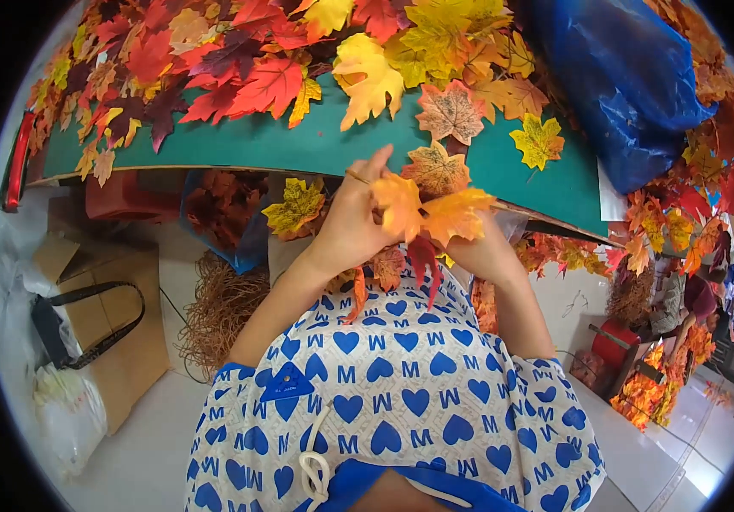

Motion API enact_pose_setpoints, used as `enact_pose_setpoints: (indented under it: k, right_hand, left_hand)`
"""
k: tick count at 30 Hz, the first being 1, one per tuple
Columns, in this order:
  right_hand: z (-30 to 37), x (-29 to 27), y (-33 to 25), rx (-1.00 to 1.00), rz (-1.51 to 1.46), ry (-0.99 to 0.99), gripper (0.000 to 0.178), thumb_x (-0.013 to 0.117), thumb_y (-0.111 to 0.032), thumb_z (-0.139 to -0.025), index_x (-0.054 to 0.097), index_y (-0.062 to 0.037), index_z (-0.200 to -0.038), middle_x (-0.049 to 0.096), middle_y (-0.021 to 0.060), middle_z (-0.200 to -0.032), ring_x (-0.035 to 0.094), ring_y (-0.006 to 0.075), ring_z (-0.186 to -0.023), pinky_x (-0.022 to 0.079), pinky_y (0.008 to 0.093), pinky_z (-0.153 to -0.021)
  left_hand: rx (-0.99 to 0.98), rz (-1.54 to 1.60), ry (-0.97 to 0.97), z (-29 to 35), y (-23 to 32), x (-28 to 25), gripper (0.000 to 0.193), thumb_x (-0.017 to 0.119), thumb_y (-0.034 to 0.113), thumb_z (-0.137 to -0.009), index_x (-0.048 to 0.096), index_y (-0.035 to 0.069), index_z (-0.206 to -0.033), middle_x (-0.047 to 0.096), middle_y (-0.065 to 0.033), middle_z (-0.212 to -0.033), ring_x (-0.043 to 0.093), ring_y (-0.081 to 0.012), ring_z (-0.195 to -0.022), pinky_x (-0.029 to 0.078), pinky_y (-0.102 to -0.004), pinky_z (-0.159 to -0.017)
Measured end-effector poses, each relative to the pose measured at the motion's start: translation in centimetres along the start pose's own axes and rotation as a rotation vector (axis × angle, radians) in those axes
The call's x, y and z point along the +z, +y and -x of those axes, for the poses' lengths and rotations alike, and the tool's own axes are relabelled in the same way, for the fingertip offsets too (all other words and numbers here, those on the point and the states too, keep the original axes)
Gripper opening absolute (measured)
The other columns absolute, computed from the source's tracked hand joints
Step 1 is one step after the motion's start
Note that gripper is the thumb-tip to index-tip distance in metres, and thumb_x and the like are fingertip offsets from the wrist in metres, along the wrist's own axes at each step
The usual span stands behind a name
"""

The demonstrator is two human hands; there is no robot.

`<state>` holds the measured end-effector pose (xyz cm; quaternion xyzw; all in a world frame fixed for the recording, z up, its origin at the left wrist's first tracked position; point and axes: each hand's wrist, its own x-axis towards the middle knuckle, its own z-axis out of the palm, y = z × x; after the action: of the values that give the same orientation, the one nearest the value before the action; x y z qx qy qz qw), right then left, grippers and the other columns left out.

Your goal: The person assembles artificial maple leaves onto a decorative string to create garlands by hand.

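Both my hands are at the table's near edge, in front of my body, on a garland of artificial maple leaves (pixel 457 215). My left hand (pixel 352 224) is closed at the leaves' left side, its index finger raised and a ring on one finger. Behind the orange leaves, my right hand (pixel 485 249) grips the other side; its fingertips are mostly hidden. Dark red leaves (pixel 423 266) hang below my hands over my lap. A brown-speckled orange leaf (pixel 437 168) and a pinkish speckled leaf (pixel 451 113) extend from the garland onto the green tabletop.
Red, yellow and orange leaves (pixel 273 84) heap along the back of the green table (pixel 239 141). One yellow leaf (pixel 538 142) lies on its right. A blue plastic bag (pixel 623 85) stands back right. A cardboard box (pixel 124 328) and brown twine bundle (pixel 224 307) are at left.
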<state>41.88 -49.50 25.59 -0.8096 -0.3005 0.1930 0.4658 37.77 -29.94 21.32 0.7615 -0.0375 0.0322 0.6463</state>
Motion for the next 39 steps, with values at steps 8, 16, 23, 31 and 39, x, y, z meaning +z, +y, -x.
enact_pose_setpoints:
  k: [8,16,23,31,39]
  right_hand:
    - [-1.1,1.3,-7.0,-0.322,0.020,-0.051,0.039,0.065,-0.005,-0.080,0.054,-0.0024,-0.118,0.060,0.0154,-0.106,0.060,0.0313,-0.099,0.047,0.0370,-0.086]
    - [-1.6,3.5,-3.1,-0.038,0.010,0.255,0.036,0.060,0.006,-0.079,0.055,0.0019,-0.115,0.060,0.0170,-0.108,0.062,0.0304,-0.094,0.049,0.0332,-0.082]
    - [-1.8,4.1,-3.3,-0.207,0.255,0.391,0.020,0.064,0.001,-0.077,0.064,-0.0001,-0.097,0.063,0.0149,-0.089,0.062,0.0304,-0.079,0.050,0.0357,-0.069]
    - [-1.4,4.6,-2.8,-0.334,0.314,0.289,0.024,0.066,0.004,-0.075,0.065,-0.0003,-0.098,0.063,0.0115,-0.089,0.062,0.0260,-0.081,0.050,0.0323,-0.067]
    - [-1.7,3.1,-4.3,-0.364,0.068,0.294,0.018,0.066,0.001,-0.077,0.067,-0.0024,-0.094,0.065,0.0101,-0.090,0.062,0.0243,-0.078,0.050,0.0333,-0.068]
  left_hand:
    - [-0.175,0.314,-0.087,-0.2,1.4,-0.5,0.076,0.069,-0.001,-0.072,0.031,0.000,-0.138,0.048,-0.0091,-0.122,0.055,-0.0152,-0.100,0.046,-0.0275,-0.085]
    - [-0.154,0.124,0.012,1.2,1.2,0.4,0.081,0.068,-0.009,-0.070,0.027,0.000,-0.139,0.046,-0.0049,-0.105,0.056,-0.0085,-0.086,0.048,-0.0185,-0.069]
    - [-0.311,0.710,-0.099,3.3,0.1,-1.1,0.052,0.061,0.001,-0.083,0.042,0.001,-0.131,0.054,-0.0075,-0.108,0.059,-0.0135,-0.094,0.049,-0.0253,-0.081]
    - [-0.405,1.235,0.229,3.6,-0.8,-2.8,0.018,0.056,0.017,-0.093,0.058,0.005,-0.105,0.061,-0.0048,-0.100,0.061,-0.0152,-0.094,0.049,-0.0284,-0.084]
    - [-0.316,1.425,0.067,4.6,-0.9,-2.3,0.021,0.051,0.020,-0.095,0.055,0.006,-0.111,0.059,-0.0003,-0.096,0.062,-0.0140,-0.092,0.050,-0.0284,-0.082]
